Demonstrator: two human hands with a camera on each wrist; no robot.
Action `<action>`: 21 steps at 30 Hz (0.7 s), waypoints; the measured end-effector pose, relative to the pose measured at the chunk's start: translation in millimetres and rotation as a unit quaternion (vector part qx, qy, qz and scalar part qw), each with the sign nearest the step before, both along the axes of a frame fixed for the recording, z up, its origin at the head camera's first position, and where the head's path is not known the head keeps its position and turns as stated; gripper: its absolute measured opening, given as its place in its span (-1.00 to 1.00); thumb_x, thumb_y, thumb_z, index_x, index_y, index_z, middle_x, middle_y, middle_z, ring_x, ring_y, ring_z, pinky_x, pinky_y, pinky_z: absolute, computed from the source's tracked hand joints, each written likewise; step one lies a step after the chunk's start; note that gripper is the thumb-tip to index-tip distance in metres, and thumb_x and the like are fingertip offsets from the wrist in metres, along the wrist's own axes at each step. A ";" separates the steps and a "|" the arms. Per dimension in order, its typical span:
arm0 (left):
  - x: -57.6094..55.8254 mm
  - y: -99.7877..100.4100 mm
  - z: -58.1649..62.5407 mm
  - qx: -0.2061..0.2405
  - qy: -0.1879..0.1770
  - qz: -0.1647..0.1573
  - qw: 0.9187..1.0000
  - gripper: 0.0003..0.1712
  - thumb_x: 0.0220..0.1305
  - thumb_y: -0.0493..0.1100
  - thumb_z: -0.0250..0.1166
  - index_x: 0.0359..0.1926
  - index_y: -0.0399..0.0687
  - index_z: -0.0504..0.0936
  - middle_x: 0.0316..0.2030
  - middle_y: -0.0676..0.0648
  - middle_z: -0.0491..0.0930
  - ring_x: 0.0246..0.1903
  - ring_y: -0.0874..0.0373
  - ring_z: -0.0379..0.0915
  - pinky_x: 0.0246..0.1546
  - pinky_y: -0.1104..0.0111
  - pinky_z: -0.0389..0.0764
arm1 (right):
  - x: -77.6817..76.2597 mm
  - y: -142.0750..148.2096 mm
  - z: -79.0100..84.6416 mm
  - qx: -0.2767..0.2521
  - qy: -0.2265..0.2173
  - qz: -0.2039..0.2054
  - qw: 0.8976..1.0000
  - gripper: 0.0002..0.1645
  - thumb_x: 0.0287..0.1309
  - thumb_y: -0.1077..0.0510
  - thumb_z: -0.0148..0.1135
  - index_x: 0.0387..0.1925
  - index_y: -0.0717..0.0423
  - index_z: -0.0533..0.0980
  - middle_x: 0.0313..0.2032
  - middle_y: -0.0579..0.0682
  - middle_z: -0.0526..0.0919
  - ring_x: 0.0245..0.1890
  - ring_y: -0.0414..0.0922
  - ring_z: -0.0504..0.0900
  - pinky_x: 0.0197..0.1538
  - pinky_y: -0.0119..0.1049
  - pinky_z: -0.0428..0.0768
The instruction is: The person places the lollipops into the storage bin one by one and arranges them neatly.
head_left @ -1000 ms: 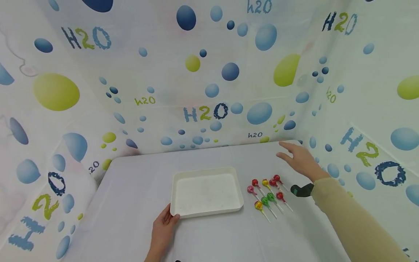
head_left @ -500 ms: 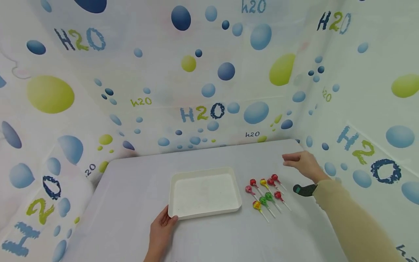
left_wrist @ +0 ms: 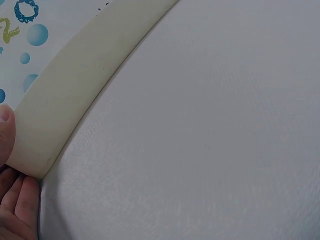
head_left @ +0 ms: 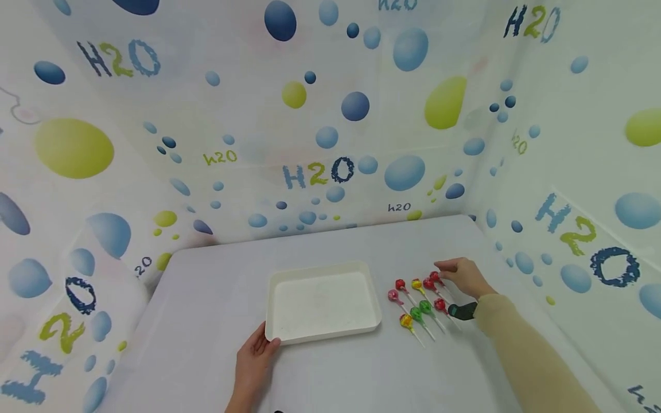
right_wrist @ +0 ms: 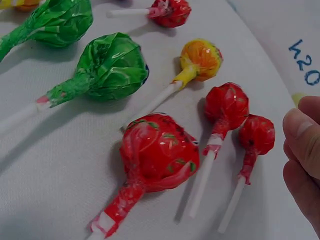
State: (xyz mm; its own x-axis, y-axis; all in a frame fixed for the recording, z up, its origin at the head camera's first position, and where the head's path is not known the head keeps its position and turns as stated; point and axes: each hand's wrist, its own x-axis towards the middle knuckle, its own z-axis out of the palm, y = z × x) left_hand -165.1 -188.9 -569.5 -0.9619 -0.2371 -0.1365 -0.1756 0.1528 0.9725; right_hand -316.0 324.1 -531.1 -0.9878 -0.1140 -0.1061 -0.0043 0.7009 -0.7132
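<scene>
My left hand (head_left: 253, 360) grips the near left corner of a shallow white plastic tray (head_left: 324, 303), thumb at its rim and fingers at the outer wall. The left wrist view shows that tray wall (left_wrist: 82, 82) close up. To the right of the tray, my right hand (head_left: 466, 276) hovers by the rearmost red lollipop (head_left: 435, 276). In the right wrist view, the fingertips (right_wrist: 300, 125) are just beside that lollipop's wrapped head (right_wrist: 257, 135), with a small gap between. Around it lie several more wrapped lollipops, including a yellow one (head_left: 406, 322) and a green one (head_left: 425, 307).
A white cloth (head_left: 206, 321) covers the table. Walls printed with bubbles and H2O lettering (head_left: 319, 175) rise behind and at both sides. A dark wrist strap (head_left: 462, 311) hangs under the right wrist, over the lollipop sticks.
My right hand has come down and a little left to the rearmost red lollipop, its fingers drawn closer together than at first. The left hand stays on the tray corner.
</scene>
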 end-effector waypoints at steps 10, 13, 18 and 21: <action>0.1 5.0 3.7 0.008 0.001 0.008 1.000 -0.23 0.38 -0.31 0.33 0.48 -0.47 0.21 0.44 -0.47 0.27 0.46 -0.26 0.23 0.11 0.79 0.52 | 1.8 -8.2 -12.4 0.052 -0.012 -0.005 0.999 -0.57 0.37 0.26 0.27 0.24 0.21 0.58 0.14 0.31 0.64 0.13 0.23 0.58 0.34 0.26 0.56; 0.0 5.0 2.2 0.011 0.004 0.008 1.000 -0.23 0.37 -0.32 0.34 0.48 -0.46 0.23 0.44 -0.46 0.28 0.45 -0.24 0.24 0.06 0.84 0.50 | 3.4 -9.0 -16.6 0.050 -0.004 0.000 0.999 -0.57 0.37 0.27 0.26 0.24 0.23 0.57 0.13 0.32 0.64 0.12 0.23 0.58 0.34 0.26 0.56; -0.7 3.3 -1.1 0.006 0.002 0.008 1.000 -0.22 0.37 -0.29 0.35 0.48 -0.46 0.22 0.44 -0.46 0.28 0.45 -0.24 0.25 0.05 0.83 0.51 | 4.0 -11.9 -19.5 0.058 0.006 0.003 0.998 -0.58 0.39 0.29 0.24 0.24 0.25 0.57 0.12 0.32 0.66 0.09 0.22 0.59 0.34 0.25 0.57; -1.4 2.2 -2.3 0.006 0.004 0.008 1.000 -0.21 0.38 -0.28 0.35 0.49 -0.46 0.20 0.44 -0.47 0.26 0.46 -0.27 0.23 0.07 0.80 0.52 | 3.9 -13.8 -18.7 0.065 0.012 0.002 0.998 -0.60 0.38 0.29 0.24 0.21 0.27 0.59 0.11 0.32 0.67 0.07 0.22 0.60 0.33 0.25 0.58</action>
State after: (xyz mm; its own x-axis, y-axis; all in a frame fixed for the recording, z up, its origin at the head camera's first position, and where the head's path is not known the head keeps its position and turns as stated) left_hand -166.5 -186.6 -571.8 -0.9592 -0.2500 -0.1322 -0.1704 0.1378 0.9757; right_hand -312.1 310.2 -549.7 -0.9897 -0.1051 -0.0970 -0.0231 0.7870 -0.6165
